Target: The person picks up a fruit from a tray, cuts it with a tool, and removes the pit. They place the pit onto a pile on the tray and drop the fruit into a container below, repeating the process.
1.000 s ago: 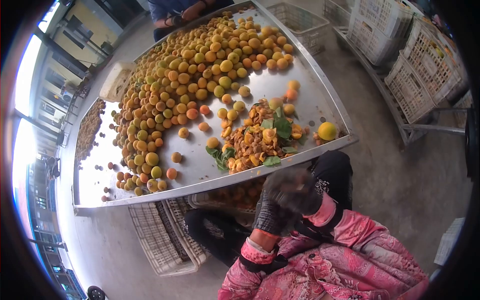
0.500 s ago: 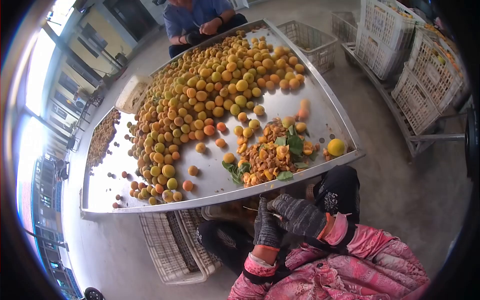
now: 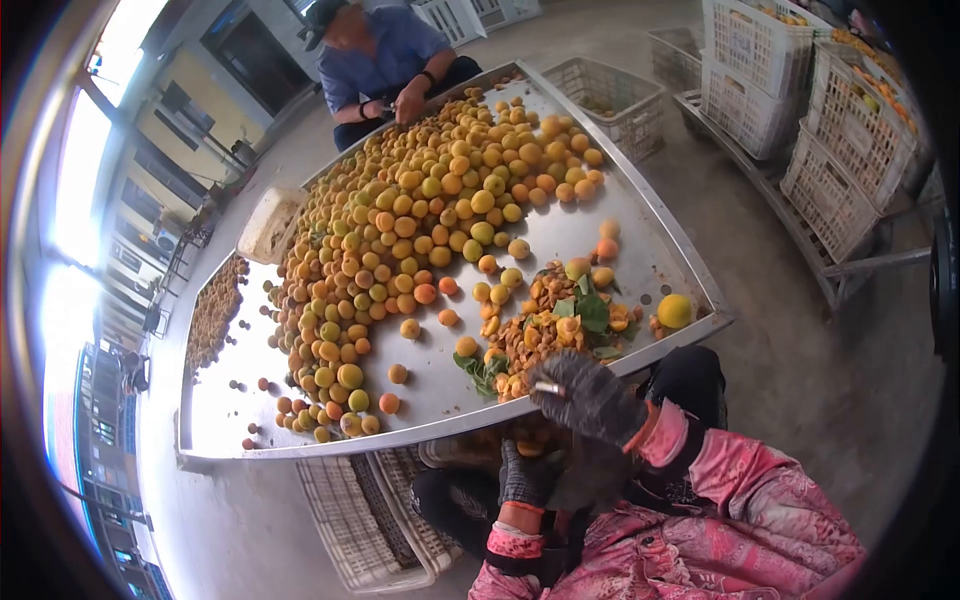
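My right hand [image 3: 590,400], in a dark grey knitted glove, is raised over the near edge of the metal table [image 3: 400,437], beside a heap of apricot pits and pulp [image 3: 535,335] with green leaves. Its fingers are curled round a small pale object [image 3: 549,388], partly hidden. My left hand [image 3: 528,474], also gloved, is lower down below the table edge; what it holds, if anything, is hidden. Near it, under the edge, some yellow-orange fruit shows. Whole apricots [image 3: 400,215] lie piled across the table.
A person [image 3: 385,65] sits at the table's far side. White crates [image 3: 845,140] of fruit stand on a cart at the right. One crate [image 3: 610,105] is beside the table, another [image 3: 360,525] below it. A pale container [image 3: 272,225] lies at the table's left edge.
My right hand has moved up and away from my left hand, toward the table edge. My left hand has dropped slightly. The view has shifted, showing more of the other person.
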The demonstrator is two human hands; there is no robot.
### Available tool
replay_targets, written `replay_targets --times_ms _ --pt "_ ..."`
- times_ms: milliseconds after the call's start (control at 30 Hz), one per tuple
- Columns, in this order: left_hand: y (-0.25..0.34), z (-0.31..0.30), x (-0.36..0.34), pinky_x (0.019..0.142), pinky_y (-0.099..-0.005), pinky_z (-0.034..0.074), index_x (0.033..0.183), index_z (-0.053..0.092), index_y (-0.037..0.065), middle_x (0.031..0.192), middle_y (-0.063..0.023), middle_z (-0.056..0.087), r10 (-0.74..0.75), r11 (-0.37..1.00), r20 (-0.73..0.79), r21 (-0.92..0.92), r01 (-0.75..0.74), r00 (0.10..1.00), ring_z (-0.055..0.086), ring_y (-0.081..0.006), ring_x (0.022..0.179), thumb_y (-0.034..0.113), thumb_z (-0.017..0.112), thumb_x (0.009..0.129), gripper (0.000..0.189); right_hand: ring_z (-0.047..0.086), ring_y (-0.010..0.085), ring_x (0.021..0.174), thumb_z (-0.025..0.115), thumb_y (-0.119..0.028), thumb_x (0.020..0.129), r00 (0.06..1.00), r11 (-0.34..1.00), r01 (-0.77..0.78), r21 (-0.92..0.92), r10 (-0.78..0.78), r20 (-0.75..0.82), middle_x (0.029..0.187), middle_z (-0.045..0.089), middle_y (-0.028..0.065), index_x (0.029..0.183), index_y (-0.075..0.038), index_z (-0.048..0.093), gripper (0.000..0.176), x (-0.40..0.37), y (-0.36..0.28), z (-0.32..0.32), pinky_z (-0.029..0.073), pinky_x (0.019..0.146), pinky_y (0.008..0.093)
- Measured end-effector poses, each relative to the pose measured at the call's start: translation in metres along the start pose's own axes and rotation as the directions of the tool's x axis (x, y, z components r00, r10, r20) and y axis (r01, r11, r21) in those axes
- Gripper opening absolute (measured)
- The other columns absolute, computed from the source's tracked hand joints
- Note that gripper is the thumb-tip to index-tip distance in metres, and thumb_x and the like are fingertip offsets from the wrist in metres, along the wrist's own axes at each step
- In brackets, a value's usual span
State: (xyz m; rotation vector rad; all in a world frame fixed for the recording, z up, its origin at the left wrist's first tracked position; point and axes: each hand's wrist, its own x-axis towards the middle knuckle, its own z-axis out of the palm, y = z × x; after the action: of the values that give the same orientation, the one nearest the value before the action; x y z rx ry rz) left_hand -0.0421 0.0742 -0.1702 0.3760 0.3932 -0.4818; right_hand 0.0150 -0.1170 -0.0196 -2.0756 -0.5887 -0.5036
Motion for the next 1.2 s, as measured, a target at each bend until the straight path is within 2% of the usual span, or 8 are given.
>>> replay_targets --times_ms 100,167,267,300,467,700,867,1200 --pt "0.018 0.072 -0.023 0.083 -0.0369 0.048 0.104 0.054 0.004 0.104 -0.0092 0.059 0.061 0.891 -0.087 0.455 -0.014 0.994 0.058 -0.0209 0.094 0.027 0.06 0.08 0.034 0.057 0.0324 0.095 0.065 -0.013 0.077 0.953 0.957 -0.291 -0.013 0.289 -0.096 0.103 0.057 0.018 0.113 0.0 0.052 0.04 0.009 0.018 -0.009 0.047 0.081 0.0377" --pt "0.033 0.064 -0.016 0.081 -0.0323 0.049 0.101 0.056 0.002 0.099 -0.0101 0.06 -0.131 -0.659 0.217 0.71 -0.249 0.967 0.06 -0.0199 0.089 0.026 0.053 0.086 0.028 0.058 0.0318 0.095 0.065 -0.012 0.077 0.937 0.947 -0.322 -0.008 0.318 -0.142 0.105 0.057 0.0185 0.114 0.001 0.05 0.042 -0.006 0.033 -0.012 0.047 0.081 0.0374" --pt "0.036 0.099 -0.023 0.077 -0.0311 0.05 0.098 0.058 0.002 0.095 -0.0102 0.061 0.025 0.706 -0.378 0.662 0.251 0.925 0.061 -0.0202 0.087 0.025 0.048 0.09 0.026 0.058 0.0299 0.097 0.065 -0.01 0.076 0.88 0.89 -0.426 0.163 0.45 -0.155 0.107 0.056 0.0204 0.116 0.002 0.048 0.045 -0.014 0.031 -0.028 0.047 0.081 0.0375" --pt "0.04 0.106 -0.018 0.077 -0.0311 0.05 0.098 0.058 0.002 0.095 -0.0102 0.061 0.029 0.7 -0.382 0.667 0.254 0.924 0.061 -0.0202 0.087 0.025 0.048 0.09 0.026 0.06 0.03 0.092 0.064 -0.012 0.078 0.867 0.892 -0.429 0.14 0.45 -0.214 0.101 0.058 0.0195 0.114 0.002 0.049 0.042 -0.016 0.026 -0.034 0.048 0.079 0.0374" --pt "0.057 0.162 0.019 0.063 -0.0289 0.05 0.109 0.057 0.002 0.096 -0.0107 0.061 0.189 0.001 0.487 0.868 -0.496 0.853 0.062 -0.0193 0.068 0.026 0.051 0.09 0.032 0.06 0.0118 0.075 0.057 -0.01 0.085 0.594 0.26 -0.539 0.801 0.792 0.143 0.088 0.061 0.0061 0.108 -0.002 0.054 0.024 -0.034 0.037 -0.049 0.049 0.066 0.0263" --pt "0.091 0.211 0.11 0.06 -0.0253 0.05 0.114 0.054 0.0 0.097 -0.0099 0.061 0.241 0.194 0.043 0.977 -0.092 0.969 0.062 -0.0154 0.065 0.026 0.052 0.089 0.036 0.058 0.0097 0.077 0.055 -0.013 0.088 0.521 0.12 -0.396 0.91 0.846 0.115 0.087 0.059 0.0032 0.107 -0.004 0.056 0.021 -0.031 0.025 -0.068 0.048 0.067 0.0238" --pt "0.111 0.2 0.205 0.069 -0.0316 0.05 0.122 0.049 0.007 0.095 -0.0118 0.063 0.261 -0.645 0.593 0.695 -0.319 0.762 0.063 -0.0223 0.078 0.032 0.057 0.085 0.045 0.057 0.0132 0.057 0.059 -0.02 0.087 0.46 -0.164 -0.391 0.905 0.817 0.347 0.075 0.061 0.0065 0.105 -0.004 0.056 0.024 -0.022 0.02 -0.082 0.047 0.049 0.0247" --pt "0.09 0.238 0.249 0.074 -0.0372 0.049 0.122 0.049 0.011 0.101 -0.0127 0.063 0.185 -0.841 0.304 0.541 -0.01 0.935 0.062 -0.0292 0.085 0.035 0.061 0.079 0.051 0.053 0.0081 0.051 0.059 -0.017 0.087 0.386 -0.196 -0.475 0.858 0.83 0.403 0.072 0.06 0.0029 0.108 -0.008 0.056 0.023 -0.016 0.019 -0.085 0.044 0.045 0.0227"
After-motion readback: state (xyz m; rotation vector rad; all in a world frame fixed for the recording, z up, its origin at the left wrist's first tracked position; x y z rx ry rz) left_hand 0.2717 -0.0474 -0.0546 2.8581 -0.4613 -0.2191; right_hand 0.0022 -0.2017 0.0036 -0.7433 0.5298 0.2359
